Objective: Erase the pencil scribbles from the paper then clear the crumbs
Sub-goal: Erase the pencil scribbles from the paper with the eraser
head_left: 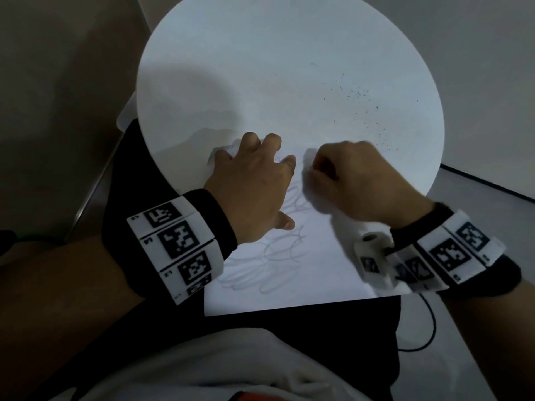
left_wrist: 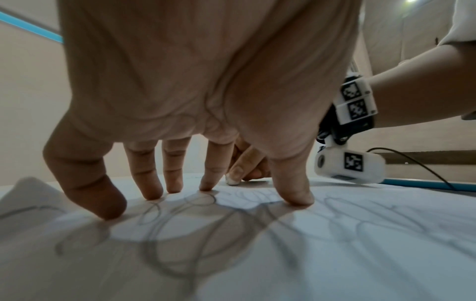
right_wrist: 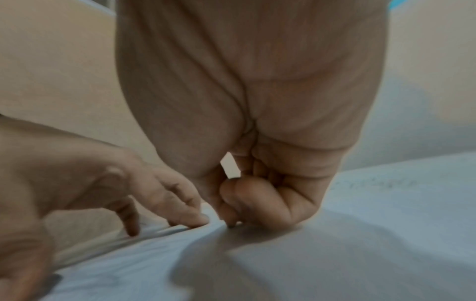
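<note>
A white sheet of paper (head_left: 289, 287) lies on the round white table (head_left: 260, 68), its near edge overhanging my lap. Grey pencil scribbles (head_left: 272, 256) loop across its middle. My left hand (head_left: 254, 175) presses the sheet with spread fingertips (left_wrist: 298, 198) over the upper scribbles. Just right of it, my right hand (head_left: 356, 178) is curled and blurred, pinching a small white eraser (left_wrist: 232, 180) tip-down on the paper. The right wrist view shows that hand (right_wrist: 257, 193) with its fingers bunched low on the sheet.
Dark eraser crumbs (head_left: 362, 111) lie scattered over the table's right side, beyond the paper. The sheet's far left corner (left_wrist: 28, 189) curls upward. A black cable (head_left: 428, 328) hangs from my right wrist past the table edge. Floor surrounds the table.
</note>
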A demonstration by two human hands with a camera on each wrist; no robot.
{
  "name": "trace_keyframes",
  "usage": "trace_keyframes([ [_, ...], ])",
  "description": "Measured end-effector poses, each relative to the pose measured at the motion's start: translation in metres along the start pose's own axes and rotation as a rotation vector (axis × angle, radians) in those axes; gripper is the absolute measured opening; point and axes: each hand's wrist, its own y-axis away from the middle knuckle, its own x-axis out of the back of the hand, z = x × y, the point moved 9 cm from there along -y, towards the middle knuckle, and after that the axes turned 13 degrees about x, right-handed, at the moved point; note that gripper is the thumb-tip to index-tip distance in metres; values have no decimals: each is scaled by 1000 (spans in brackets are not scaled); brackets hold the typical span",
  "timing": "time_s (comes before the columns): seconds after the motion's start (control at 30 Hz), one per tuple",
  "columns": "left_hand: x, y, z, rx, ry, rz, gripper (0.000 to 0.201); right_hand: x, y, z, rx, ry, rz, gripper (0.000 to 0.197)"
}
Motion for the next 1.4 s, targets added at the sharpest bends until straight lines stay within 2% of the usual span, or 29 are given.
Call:
trace_keyframes([
  [0.07,1,-1,0,-2,3,4,92,8,-1,9,-47,30,24,22],
  [0.2,-1,1,2,-10,-9,-4,91,-4,2,-16,32,-42,-12,22],
  [0.33,0,2,2,-12,-2,-1,91,10,-1,16,-85,56,-4,24],
  [0.47,-1,3,4,-28,-23,1,92,1,-1,0,-9,46,-2,23],
  [0.53,-1,5,4,-29,-9,0,92,5,0,11,-63,69,-16,25],
  [0.63,-2,4,3,-22,7,-8,92,22,2,32,-168,71,39,27],
  [0.8,-1,3,4,-25,0,-9,96,-1,-2,-13,-13,11,-1,27],
  [0.97,-1,3,4,-20,-3,-6,94,14,-3,21,-175,84,47,27],
  [1.0,-1,3,4,-22,-8,-5,94,12,-2,17,-171,82,42,25],
  [1.1,-2,6,5,-21,-2,-9,91,-5,-4,-19,-36,16,-24,28],
  [1.17,-2,6,5,-16,1,-5,93,-2,-6,-10,-53,65,-17,26],
  [1.27,-3,6,5,-15,-12,0,96,13,-3,20,-168,111,73,26],
  [1.4,-2,7,6,-16,-25,-1,94,-5,-4,-8,-41,62,26,25],
])
